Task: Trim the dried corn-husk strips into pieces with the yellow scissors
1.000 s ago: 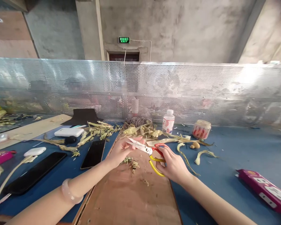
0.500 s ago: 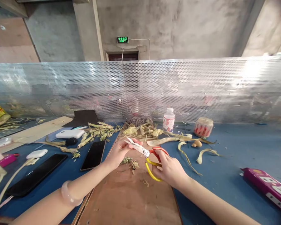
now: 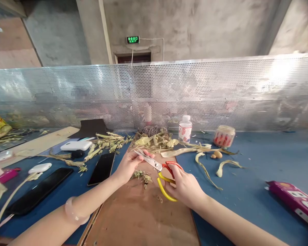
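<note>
My right hand [image 3: 186, 186] grips a pair of scissors [image 3: 156, 165] with one red and one yellow handle. The handles stand apart, and the metal blades point left towards my left hand [image 3: 129, 165]. Its thumb and fingers are closed beside the blade tips; what they pinch, if anything, is hidden. A pale bangle [image 3: 74, 211] circles my left forearm. Below the blades, small dried plant scraps [image 3: 146, 180] lie on a brown board [image 3: 143, 218]. Behind my hands is a heap of dried, yellowish leaves [image 3: 156, 140].
On the blue tabletop at left are dark phones [image 3: 101, 169], a white case [image 3: 76, 146] and dried stalks [image 3: 113, 141]. A white bottle [image 3: 185, 129], a jar [image 3: 224, 136] and a purple packet [image 3: 294, 201] stand or lie right. Perforated metal panels [image 3: 207, 92] rise behind.
The scissors and my right hand have shifted slightly left in view, and the blades have turned a little. My left hand stays near the blade tips. The camera view has moved slightly.
</note>
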The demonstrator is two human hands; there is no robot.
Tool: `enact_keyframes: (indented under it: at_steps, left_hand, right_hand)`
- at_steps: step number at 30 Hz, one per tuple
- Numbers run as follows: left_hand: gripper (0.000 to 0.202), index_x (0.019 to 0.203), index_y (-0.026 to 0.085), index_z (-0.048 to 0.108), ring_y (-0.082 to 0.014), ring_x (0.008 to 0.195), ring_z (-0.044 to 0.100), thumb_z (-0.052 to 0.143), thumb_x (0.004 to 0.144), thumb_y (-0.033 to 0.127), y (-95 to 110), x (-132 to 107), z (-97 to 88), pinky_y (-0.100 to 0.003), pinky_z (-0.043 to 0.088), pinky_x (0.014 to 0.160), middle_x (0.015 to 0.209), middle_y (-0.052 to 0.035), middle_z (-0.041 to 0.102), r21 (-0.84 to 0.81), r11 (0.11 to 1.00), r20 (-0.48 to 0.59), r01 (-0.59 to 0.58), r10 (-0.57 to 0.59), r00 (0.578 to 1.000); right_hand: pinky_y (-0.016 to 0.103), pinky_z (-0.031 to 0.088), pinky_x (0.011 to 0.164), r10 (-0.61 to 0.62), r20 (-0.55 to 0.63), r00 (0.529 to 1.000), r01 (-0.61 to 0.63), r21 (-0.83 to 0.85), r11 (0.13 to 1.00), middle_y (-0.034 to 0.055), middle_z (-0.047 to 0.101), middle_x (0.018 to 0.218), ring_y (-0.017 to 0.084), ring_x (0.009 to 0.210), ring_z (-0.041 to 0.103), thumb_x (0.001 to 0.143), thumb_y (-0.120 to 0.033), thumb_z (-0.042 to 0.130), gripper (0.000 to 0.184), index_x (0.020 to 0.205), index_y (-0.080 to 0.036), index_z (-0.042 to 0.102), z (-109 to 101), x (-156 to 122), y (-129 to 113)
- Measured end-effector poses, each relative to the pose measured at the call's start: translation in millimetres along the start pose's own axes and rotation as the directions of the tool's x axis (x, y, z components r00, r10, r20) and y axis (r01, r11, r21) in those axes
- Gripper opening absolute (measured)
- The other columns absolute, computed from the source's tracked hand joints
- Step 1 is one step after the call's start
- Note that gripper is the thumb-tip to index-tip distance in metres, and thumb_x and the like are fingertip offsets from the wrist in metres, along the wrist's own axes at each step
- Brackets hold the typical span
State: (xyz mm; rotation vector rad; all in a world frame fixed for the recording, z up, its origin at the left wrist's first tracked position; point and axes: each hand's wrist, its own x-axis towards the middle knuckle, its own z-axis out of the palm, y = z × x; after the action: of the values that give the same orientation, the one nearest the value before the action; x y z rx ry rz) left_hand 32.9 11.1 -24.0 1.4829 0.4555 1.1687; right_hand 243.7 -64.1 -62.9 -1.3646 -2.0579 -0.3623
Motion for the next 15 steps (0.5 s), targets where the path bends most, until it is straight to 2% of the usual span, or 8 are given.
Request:
enact_keyframes:
  at_steps: [5, 11, 15]
  left_hand:
    - [0.019, 0.086, 0.016, 0.07, -0.0267, 0.099, 0.065, 0.066, 0.077, 0.033, 0, 1, -0.7, -0.04, 0.046, 0.091, 0.092, -0.0079, 0.073, -0.033, 0.999, 0.007, -0.012, 0.012, 1.0]
    - [0.024, 0.091, 0.017, 0.069, -0.0279, 0.097, 0.065, 0.067, 0.076, 0.035, -4, 5, -7.4, -0.042, 0.051, 0.084, 0.096, -0.0092, 0.072, -0.046, 0.998, 0.028, 0.046, -0.045, 0.999]
    - [0.024, 0.093, 0.016, 0.067, -0.0277, 0.099, 0.064, 0.065, 0.077, 0.035, -3, 5, -6.2, -0.042, 0.051, 0.085, 0.1, -0.0099, 0.071, -0.026, 0.999, 0.047, 0.047, -0.045, 0.998]
  right_hand:
    - [0.027, 0.049, 0.057, 0.017, 0.004, 1.0, -0.017, 0.081, 0.997, 0.0084, 0.067, 0.097, 0.021, 0.077, 0.066, 0.077, -0.033, 0.054, 0.038, 0.111, -0.016, 0.048, -1, 1, 0]
    - [0.025, 0.049, 0.063, 0.092, 0.094, 0.991, -0.113, 0.254, 0.961, 0.0073, 0.066, 0.099, 0.016, 0.077, 0.064, 0.079, -0.039, 0.055, 0.041, 0.115, -0.019, 0.048, -8, 5, -1]
    - [0.028, 0.049, 0.068, -0.003, 0.069, 0.998, -0.016, 0.271, 0.962, 0.0069, 0.064, 0.095, 0.017, 0.08, 0.061, 0.079, -0.037, 0.054, 0.036, 0.11, -0.019, 0.052, -17, 7, 3]
